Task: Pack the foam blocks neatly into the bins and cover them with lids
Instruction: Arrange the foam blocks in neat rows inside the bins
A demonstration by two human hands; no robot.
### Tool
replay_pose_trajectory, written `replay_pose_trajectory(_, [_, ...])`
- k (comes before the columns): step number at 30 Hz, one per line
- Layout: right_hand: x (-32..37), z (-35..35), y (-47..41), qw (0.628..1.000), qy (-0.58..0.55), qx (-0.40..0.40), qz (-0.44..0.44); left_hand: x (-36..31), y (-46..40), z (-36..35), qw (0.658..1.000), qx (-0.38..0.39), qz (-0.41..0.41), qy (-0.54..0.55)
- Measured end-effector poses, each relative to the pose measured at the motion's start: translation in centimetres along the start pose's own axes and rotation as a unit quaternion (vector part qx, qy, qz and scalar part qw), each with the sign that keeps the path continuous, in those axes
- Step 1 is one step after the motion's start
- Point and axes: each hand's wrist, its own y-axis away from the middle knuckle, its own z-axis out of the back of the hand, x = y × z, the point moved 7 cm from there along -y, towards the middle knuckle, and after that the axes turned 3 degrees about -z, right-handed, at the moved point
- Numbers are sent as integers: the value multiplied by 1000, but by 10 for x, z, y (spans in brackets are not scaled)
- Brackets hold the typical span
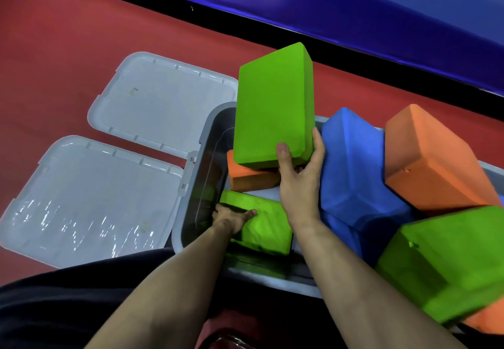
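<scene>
Foam blocks (354, 163) are only partly going into the bin (191, 185): right hand (297, 182) gripping a green block (272, 103), left hand (231, 216) holding another green block (261, 226), both lids (109, 163) lying off.

Red floor (68, 35), two grey lids (163, 103) side by side, grey bin (191, 212) beside them, perhaps touching
</scene>
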Motion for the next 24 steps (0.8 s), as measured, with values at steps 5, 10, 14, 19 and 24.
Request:
replay_pose_trajectory(5, [-8, -1, -2, 1000, 21, 12, -1, 3, -9, 1, 996, -5, 31, -88])
replay_pose_trajectory(10, [-7, -2, 1, 999, 5, 34, -11, 1, -4, -4, 996, -13, 36, -75])
replay_pose_trajectory(14, [-10, -3, -1, 999, 10, 38, -15, 0, -6, 6, 998, -6, 7, 61])
replay_pose_trajectory(19, [-9, -5, 0, 998, 33, 40, -41, -11, 9, 16, 993, 24, -43, 103])
replay_pose_trajectory(24, [13, -7, 2, 995, 67, 50, -52, -51, 52, 22, 984, -2, -131, -118])
